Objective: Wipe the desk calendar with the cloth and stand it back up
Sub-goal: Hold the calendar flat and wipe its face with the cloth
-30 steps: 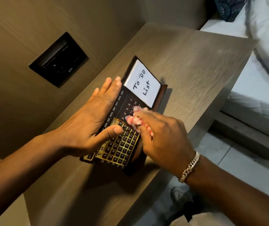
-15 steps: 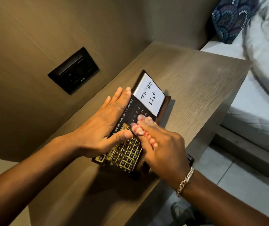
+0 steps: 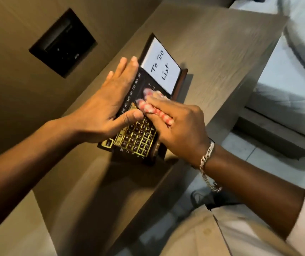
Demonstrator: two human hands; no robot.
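Shown flat on the grey wood-grain desk top (image 3: 212,43), the dark-framed desk calendar with gold date grid and white "To Do List" card (image 3: 144,126) lies between 2 hands. Left hand (image 3: 109,108): spread flat, palm down along the calendar's far-side edge, thumb pressing the face; it pins, it does not grasp. Right hand (image 3: 177,126): clenched around a bunched red-and-white checked cloth (image 3: 148,106), pressed to the calendar just beyond the left thumb. Likely risks: hard rubbing could shift the sliding gold grid or crease the card; the calendar's near end sits close to the desk edge under the right wrist and could slide off. Hidden: the calendar's stand, and most of the cloth inside the fist. Motion blur softens the numerals.
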